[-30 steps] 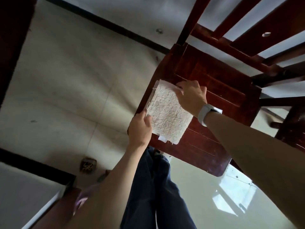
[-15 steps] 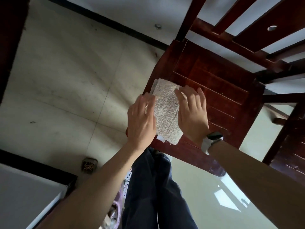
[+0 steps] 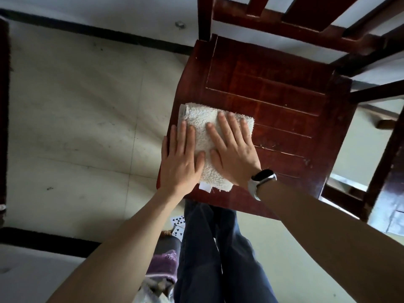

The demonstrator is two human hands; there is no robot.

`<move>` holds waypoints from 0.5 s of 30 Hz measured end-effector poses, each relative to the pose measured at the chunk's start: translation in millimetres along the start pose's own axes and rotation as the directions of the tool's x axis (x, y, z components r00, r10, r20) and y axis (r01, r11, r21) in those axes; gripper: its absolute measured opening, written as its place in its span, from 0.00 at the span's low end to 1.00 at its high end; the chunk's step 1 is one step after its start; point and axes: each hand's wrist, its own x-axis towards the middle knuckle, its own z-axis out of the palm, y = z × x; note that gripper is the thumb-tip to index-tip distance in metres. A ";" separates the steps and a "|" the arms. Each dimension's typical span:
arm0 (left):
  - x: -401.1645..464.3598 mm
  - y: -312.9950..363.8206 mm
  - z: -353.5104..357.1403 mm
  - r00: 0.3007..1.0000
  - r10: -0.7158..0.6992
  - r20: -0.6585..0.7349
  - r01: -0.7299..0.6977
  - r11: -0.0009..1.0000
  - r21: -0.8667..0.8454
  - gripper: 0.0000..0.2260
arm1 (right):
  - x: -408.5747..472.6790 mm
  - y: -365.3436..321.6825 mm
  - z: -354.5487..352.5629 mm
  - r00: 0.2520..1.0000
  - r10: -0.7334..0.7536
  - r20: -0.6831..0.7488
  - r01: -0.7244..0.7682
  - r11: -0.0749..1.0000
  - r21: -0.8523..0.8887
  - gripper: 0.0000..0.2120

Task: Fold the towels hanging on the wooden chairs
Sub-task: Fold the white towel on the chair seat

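A white terry towel (image 3: 202, 125), folded into a small thick rectangle, lies on the front left part of a dark red wooden chair seat (image 3: 273, 101). My left hand (image 3: 182, 159) lies flat on its left side, fingers straight, the palm partly over the seat's left edge. My right hand (image 3: 232, 147), with a watch on the wrist, presses flat on the towel's right half. A small white label sticks out from the towel's near edge.
The chair's slatted back (image 3: 306, 20) rises at the top. A second dark wooden chair (image 3: 387, 176) stands at the right. Playing cards (image 3: 177, 225) and a purple cloth (image 3: 164, 264) lie on the pale tiled floor beside my legs.
Both hands went from holding the towel's edges to lying flat on top of it. The view swung so the chair seat and towel sit squarer and nearer.
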 end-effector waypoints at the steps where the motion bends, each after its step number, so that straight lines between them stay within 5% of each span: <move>1: 1.3 1.2 -4.6 1.000 0.002 -0.013 -0.003 0.999 -0.052 0.25 | -2.2 -0.6 -4.9 0.999 0.013 -0.034 -0.010 0.996 0.083 0.23; 4: 7.8 6.2 -18.8 0.988 -0.131 -0.087 0.104 0.957 -0.270 0.21 | -16.6 -2.6 -19.4 0.956 0.264 -0.126 -0.215 0.926 0.310 0.20; 6: 13.4 7.5 -27.9 0.936 -0.347 -0.059 0.298 0.871 -0.390 0.20 | -26.3 -6.8 -25.7 0.822 0.569 -0.018 -0.509 0.750 0.423 0.21; 8: 19.3 4.8 -34.1 0.885 -0.465 0.028 0.427 0.787 -0.445 0.20 | -30.2 -10.5 -28.9 0.632 0.750 0.193 -0.713 0.465 0.525 0.23; 11: 28.6 1.0 -39.7 0.870 -0.466 0.159 0.485 0.755 -0.441 0.21 | -24.5 -12.7 -26.9 0.464 0.756 0.462 -0.744 0.049 0.666 0.23; 15: 41.2 -0.7 -42.7 0.790 -0.518 0.328 0.606 0.576 -0.549 0.17 | -15.6 -14.5 -20.6 0.464 0.734 0.497 -0.703 -0.036 0.710 0.12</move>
